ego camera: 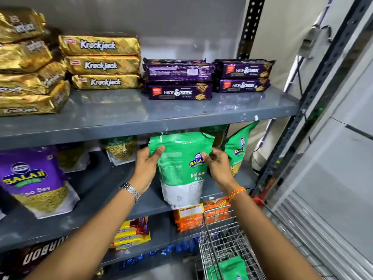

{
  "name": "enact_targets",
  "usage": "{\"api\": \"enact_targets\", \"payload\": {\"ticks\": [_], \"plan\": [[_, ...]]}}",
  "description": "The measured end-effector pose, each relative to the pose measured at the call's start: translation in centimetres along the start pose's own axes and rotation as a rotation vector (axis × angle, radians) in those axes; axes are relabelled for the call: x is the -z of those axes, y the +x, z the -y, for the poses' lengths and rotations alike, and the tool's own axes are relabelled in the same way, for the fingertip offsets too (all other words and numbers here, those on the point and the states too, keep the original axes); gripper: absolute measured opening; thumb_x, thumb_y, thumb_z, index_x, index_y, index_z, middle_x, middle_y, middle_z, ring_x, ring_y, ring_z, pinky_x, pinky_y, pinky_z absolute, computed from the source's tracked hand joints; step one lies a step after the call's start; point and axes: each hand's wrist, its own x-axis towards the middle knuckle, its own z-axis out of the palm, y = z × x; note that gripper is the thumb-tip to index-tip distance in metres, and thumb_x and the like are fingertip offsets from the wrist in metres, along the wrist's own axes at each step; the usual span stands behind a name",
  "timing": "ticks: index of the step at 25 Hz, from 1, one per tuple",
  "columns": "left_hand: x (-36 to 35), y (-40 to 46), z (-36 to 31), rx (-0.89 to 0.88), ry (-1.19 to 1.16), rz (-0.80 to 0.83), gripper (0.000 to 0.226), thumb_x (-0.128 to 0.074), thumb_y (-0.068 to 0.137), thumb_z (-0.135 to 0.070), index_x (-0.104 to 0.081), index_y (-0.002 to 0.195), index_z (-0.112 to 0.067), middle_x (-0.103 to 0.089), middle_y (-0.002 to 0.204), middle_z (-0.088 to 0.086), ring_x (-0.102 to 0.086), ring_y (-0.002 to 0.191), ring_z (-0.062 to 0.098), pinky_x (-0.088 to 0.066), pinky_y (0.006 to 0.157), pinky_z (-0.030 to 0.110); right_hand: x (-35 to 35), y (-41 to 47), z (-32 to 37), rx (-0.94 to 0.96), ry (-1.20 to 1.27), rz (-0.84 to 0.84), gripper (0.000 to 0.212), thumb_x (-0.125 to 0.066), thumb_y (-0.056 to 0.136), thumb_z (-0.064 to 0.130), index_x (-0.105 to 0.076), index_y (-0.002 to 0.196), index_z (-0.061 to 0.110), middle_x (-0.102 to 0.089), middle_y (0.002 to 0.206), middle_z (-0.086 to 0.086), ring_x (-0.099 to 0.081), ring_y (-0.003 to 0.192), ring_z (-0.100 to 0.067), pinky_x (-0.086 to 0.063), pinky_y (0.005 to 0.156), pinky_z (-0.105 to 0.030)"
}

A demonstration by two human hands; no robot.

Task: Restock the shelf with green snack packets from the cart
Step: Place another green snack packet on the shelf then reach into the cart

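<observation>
Now both hands hold green packet [181, 166] upright at front edge of middle shelf [96, 190]: left hand [146, 168] pinches left side, right hand [219, 168] right side. Slide it back beside green packet standing to its right [239, 150] (more wait in cart [224, 243]). Keep bottom flat.

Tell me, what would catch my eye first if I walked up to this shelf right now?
Most striking is the green snack packet held upright at the middle shelf, the left hand and right hand gripping its sides. Above it, gold biscuit packs are stacked on the left of the top shelf and purple biscuit packs on the right. Another green packet lies in the wire cart at bottom right.
</observation>
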Motion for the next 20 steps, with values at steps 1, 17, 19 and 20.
{"api": "enact_targets", "payload": {"ticks": [1, 17, 19, 20], "plan": [[0.6, 0.8, -0.4, -0.009, 0.018, 0.002, 0.018, -0.057, 0.096, -0.005, -0.071, 0.098, -0.015, -0.071, 0.111, 0.012, -0.062, 0.11, 0.028, -0.047, 0.105, 0.051, -0.9, 0.7, -0.2, -0.004, 0.0, 0.0, 0.021, -0.055, 0.095, -0.005, -0.067, 0.112, -0.004, -0.072, 0.103, -0.008, -0.067, 0.077, 0.005, -0.056, 0.077, -0.016], [-0.6, -1.0, 6.5, 0.627, -0.08, -0.184, 0.046, -0.055, 0.095, -0.045, -0.054, 0.131, -0.017, -0.059, 0.141, 0.002, -0.062, 0.114, 0.021, -0.049, 0.096, 0.037, -2.0, 2.0, -5.5, -0.242, -0.151, 0.29, 0.068, -0.048, 0.068, -0.015, -0.051, 0.134, 0.003, -0.067, 0.113, -0.001, -0.068, 0.084, 0.009, -0.05, 0.06, -0.006], [-1.9, -1.5, 7.5, 0.691, -0.071, -0.273, 0.054, -0.05, 0.093, -0.055, -0.048, 0.133, -0.019, -0.053, 0.144, 0.003, -0.059, 0.122, 0.024, -0.049, 0.099, 0.046, -2.2, 1.5, -6.5, -0.264, -0.197, 0.291, 0.066, -0.042, 0.077, -0.026, -0.046, 0.137, 0.0, -0.064, 0.118, -0.005, -0.065, 0.089, 0.002, -0.048, 0.06, -0.006], [-2.2, -1.5, 7.6, 0.687, -0.07, -0.296, 0.057, -0.048, 0.093, -0.058, -0.045, 0.137, -0.022, -0.051, 0.146, 0.002, -0.055, 0.129, 0.026, -0.045, 0.105, 0.05, -2.2, 1.1, -7.0, -0.269, -0.21, 0.28, 0.064, -0.04, 0.079, -0.028, -0.046, 0.136, 0.0, -0.064, 0.117, -0.006, -0.063, 0.093, -0.005, -0.048, 0.061, -0.007]]}}
